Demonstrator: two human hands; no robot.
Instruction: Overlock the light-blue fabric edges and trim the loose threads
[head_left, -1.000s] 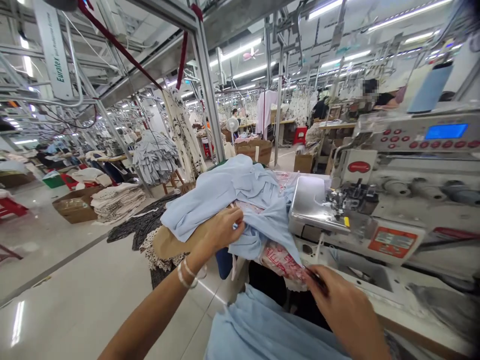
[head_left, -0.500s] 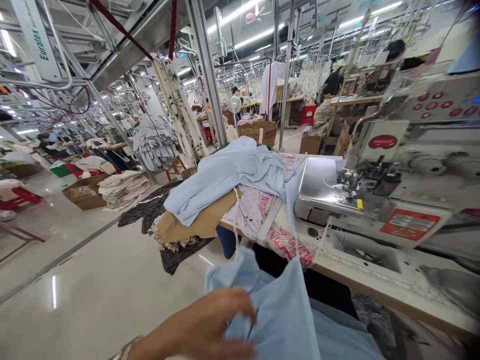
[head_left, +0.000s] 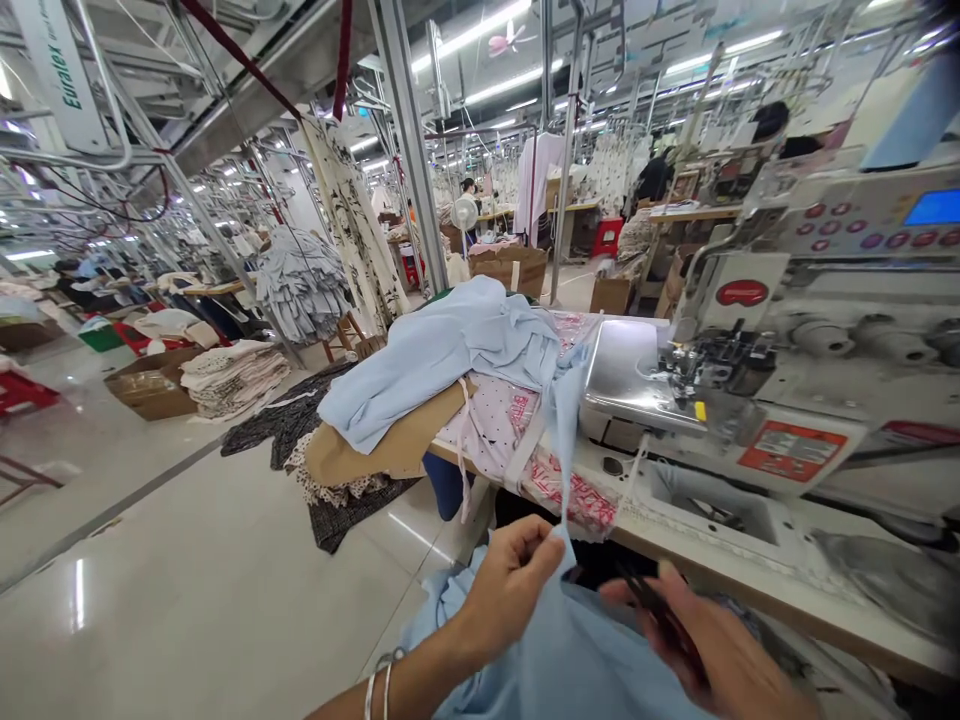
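Light blue fabric [head_left: 600,650] hangs in front of me below the table edge. A narrow strip [head_left: 567,430] of the same cloth runs from it up onto the table. My left hand [head_left: 517,580] pinches the fabric where the strip meets it. To its right, my right hand [head_left: 697,630] is wrapped round dark thread snips [head_left: 664,615], blurred by motion. The snips' tips point toward the pinched cloth, a small gap away. More light blue cloth [head_left: 450,340] lies heaped on the table beyond my hands.
An overlock sewing machine [head_left: 750,350] stands on the table at right. Tan card [head_left: 375,440] and dotted cloth [head_left: 484,430] lie under the blue heap. Dark garments [head_left: 337,515] spill on the left. A metal post [head_left: 410,150] rises behind. Stacked fabric [head_left: 232,375] sits on the floor.
My left hand has moved up and right and now pinches the blue cloth by the strip. My right hand has come into view with the snips. The view has shifted slightly right.
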